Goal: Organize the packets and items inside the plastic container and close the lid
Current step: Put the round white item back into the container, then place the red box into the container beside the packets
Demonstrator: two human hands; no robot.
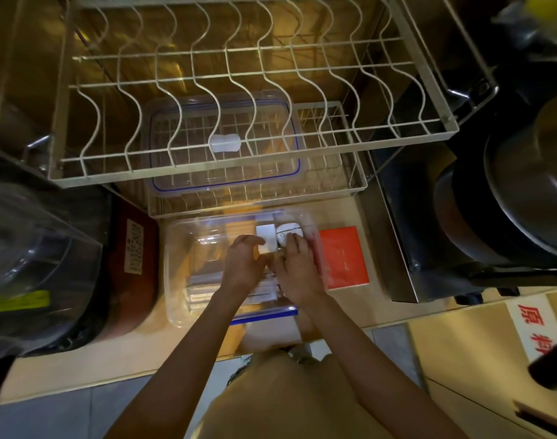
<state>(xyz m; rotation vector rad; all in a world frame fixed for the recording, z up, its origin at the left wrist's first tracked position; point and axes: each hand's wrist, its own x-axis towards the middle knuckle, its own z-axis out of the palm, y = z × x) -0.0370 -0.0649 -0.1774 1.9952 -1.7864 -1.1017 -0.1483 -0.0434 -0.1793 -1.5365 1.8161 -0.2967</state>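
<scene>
From my remote seat I see a clear, glossy plastic container (175,264) holding pale packets (204,280) that look like paper, and a glossy white item (283,236). Its transparent lid (226,144), blue-sealed, lies on a lower wire tray under the cream-coated wire rack (239,74). A matt orange card (342,258) rests on the smooth countertop (80,369).

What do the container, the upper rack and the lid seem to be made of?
Container: clear glossy plastic, it seems; its contents show through the walls.
Upper rack: probably metal wire with a pale coating; thin bent rods.
Lid: clear plastic with a blue seal line, lying on the lower rack.
</scene>
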